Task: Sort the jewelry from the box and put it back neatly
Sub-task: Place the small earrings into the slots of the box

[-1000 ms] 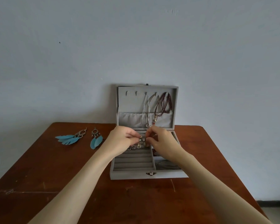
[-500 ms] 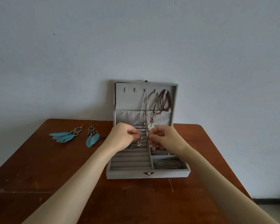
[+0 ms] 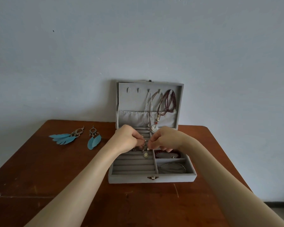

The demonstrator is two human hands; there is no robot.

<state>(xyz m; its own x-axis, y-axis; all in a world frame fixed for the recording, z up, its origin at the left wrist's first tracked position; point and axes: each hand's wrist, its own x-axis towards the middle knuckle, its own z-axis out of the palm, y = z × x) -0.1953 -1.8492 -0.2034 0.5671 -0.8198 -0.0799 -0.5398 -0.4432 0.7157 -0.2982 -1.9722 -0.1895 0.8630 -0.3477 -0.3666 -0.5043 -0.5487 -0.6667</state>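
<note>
A small pale oval pendant [image 3: 145, 155] dangles over the ring rows of the open grey jewelry box [image 3: 152, 179] on the counter [image 3: 39, 177], hanging just below both grips: left hand [image 3: 127, 141] and right hand [image 3: 165, 139] each pinch its top; the fine chain or hook between their curled fingertips is too small to make out

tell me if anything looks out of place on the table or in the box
The two blue feather earrings lie loose on the wooden table, left of the open jewelry box, while the other pieces sit inside it. Both hands, left hand and right hand, pinch a small pendant over the ring rows.
</note>
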